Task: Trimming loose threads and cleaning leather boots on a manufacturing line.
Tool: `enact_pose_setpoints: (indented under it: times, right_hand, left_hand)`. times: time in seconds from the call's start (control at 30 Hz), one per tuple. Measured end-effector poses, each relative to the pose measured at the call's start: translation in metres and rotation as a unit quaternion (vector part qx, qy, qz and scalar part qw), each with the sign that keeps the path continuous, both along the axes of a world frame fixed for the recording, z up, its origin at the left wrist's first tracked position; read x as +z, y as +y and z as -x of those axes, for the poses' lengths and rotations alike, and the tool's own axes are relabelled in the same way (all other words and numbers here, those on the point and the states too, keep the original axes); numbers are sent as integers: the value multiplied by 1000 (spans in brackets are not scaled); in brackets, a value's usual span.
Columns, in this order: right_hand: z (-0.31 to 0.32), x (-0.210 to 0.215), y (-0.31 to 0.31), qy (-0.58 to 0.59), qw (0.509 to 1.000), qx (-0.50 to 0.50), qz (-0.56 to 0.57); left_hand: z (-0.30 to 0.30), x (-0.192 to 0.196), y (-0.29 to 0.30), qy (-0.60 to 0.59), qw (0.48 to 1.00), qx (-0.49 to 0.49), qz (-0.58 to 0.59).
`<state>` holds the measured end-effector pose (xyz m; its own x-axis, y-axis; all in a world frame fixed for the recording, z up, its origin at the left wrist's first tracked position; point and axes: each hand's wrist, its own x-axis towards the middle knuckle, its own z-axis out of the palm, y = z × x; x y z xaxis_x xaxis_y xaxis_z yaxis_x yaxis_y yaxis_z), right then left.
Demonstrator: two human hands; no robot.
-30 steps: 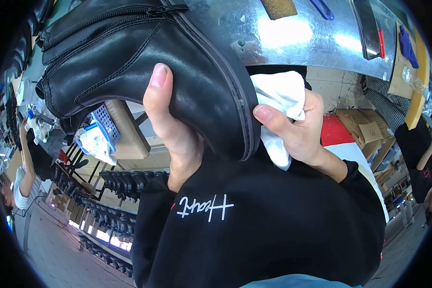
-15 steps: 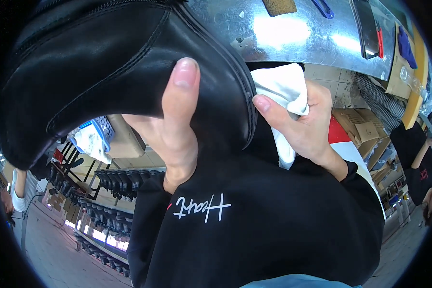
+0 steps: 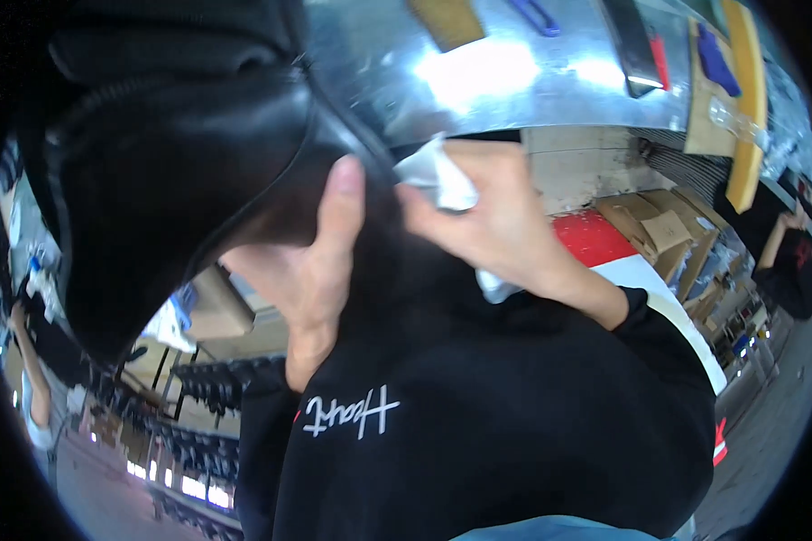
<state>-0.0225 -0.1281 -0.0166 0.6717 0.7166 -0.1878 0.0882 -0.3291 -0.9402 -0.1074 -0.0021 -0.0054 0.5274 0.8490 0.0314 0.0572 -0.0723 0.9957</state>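
Note:
A black leather boot (image 3: 171, 171) fills the upper left, close to the camera and slightly blurred. My left hand (image 3: 311, 261) is closed round it, thumb lying up along the leather and fingers hidden underneath. At the boot's right edge, my right hand (image 3: 483, 203) pinches a white cloth (image 3: 438, 176) between thumb and fingers. The cloth touches or nearly touches the leather, and a loose end of it hangs below my palm.
A shiny metal table (image 3: 586, 86) spans the top, bearing a brown piece (image 3: 447, 20) and a blue-handled tool (image 3: 534, 13). Cardboard boxes (image 3: 668, 234) stand at right. Racks of dark boots (image 3: 212, 383) are lower left. Other people (image 3: 789, 261) are at both sides.
The boot has tilted, its toe swinging lower and rightward. My right hand with the cloth has moved left to the boot's edge. The table appears shifted left.

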Motion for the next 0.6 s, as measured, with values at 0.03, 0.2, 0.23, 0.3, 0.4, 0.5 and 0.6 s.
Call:
enact_pose_setpoints:
  times: [0.03, 0.2, 0.23, 0.3, 0.4, 0.5, 0.6]
  right_hand:
    - [-1, -4, 0, 7, 1000, 7, -1]
    - [0, -17, -4, 213, 975, 26, 55]
    - [-2, -19, -4, 212, 976, 17, 41]
    - [-3, -21, -2, 208, 977, 0, 40]
    - [-5, -28, -5, 211, 976, -2, 54]
    - [-7, -31, -6, 212, 976, 16, 56]
    - [-6, -34, -5, 207, 976, 39, 62]
  left_hand:
    - [3, 7, 0, 73, 996, -25, 39]
    - [9, -7, 6, 136, 990, -23, 11]
    - [9, -7, 5, 176, 983, -21, 37]
    - [9, -14, 5, 168, 985, -27, 19]
    - [6, -22, 10, 168, 984, -55, 15]
    - [6, -33, 12, 118, 992, -50, 10]
    - [9, -38, 14, 112, 992, -49, 5]
